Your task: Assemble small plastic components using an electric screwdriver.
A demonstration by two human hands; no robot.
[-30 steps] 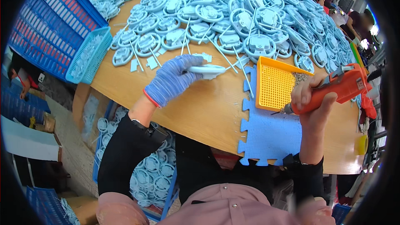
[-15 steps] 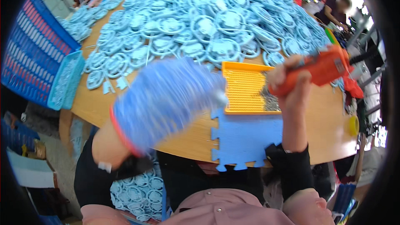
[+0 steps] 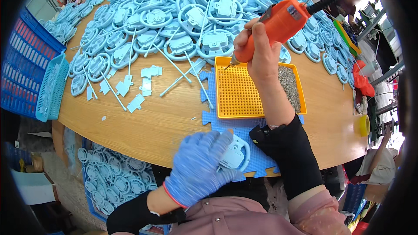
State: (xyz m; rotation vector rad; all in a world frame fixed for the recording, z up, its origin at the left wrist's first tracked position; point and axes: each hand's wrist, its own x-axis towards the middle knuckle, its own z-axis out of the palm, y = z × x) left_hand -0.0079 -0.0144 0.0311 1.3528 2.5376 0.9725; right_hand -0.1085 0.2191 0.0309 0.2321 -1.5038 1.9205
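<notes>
My left hand [image 3: 197, 165], in a blue glove with a red cuff, grips the left side of a light-blue steering-wheel-shaped plastic part [image 3: 233, 156]. That part lies on a blue foam mat [image 3: 230, 126] at the table's near edge. An orange electric screwdriver [image 3: 278, 22] is in my bare right hand [image 3: 264, 54], fingers wrapped round its body. Its bit points down over the far left corner of a yellow tray [image 3: 237, 116] with rows of small holes. Loose screws [image 3: 287, 83] fill the tray's right side, partly hidden by my right forearm.
A heap of light-blue wheel-shaped parts [image 3: 217, 41] covers the table's far side, with thin sticks and flat pieces [image 3: 151, 72] before it. Blue baskets [image 3: 52, 88] stand left; a crate of parts [image 3: 115, 174] sits below. Yellow tape [image 3: 364, 125] lies right. Other people work beyond.
My left hand came down toward me and now has a wheel-shaped part on the mat. The screwdriver moved left and now points down at the tray's holes.
</notes>
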